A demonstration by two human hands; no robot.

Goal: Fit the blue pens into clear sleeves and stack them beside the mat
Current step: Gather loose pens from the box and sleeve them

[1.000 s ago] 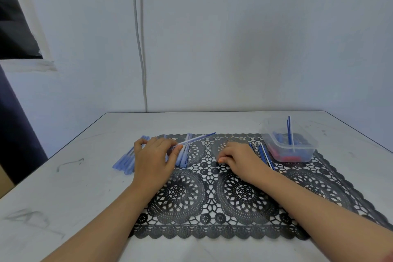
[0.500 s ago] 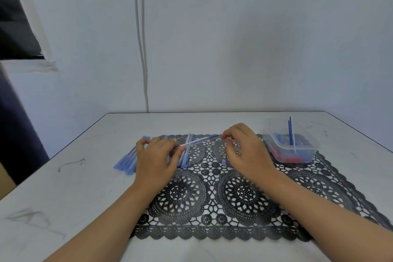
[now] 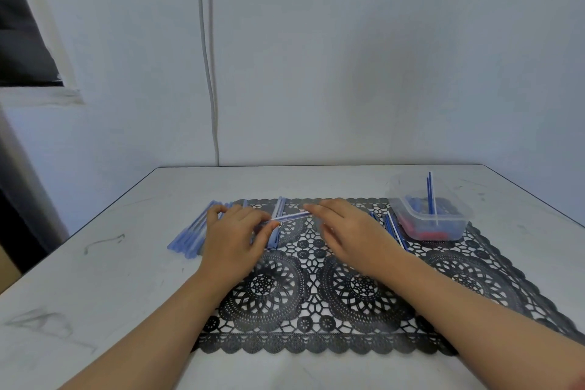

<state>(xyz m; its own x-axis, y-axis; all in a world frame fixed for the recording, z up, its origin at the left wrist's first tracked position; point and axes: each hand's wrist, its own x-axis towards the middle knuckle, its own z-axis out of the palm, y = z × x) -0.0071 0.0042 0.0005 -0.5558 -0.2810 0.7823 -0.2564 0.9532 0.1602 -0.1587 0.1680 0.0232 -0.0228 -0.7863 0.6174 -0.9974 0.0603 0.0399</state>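
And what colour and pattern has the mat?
The mat is black lace with round medallions; head view shows it.

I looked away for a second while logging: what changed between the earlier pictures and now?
The right hand left the mat near the loose pens and moved forward and left to the free end of the pen; its grip there is blurred. The left hand still holds that pen's other end. The stack beside the mat and the tub stayed put.
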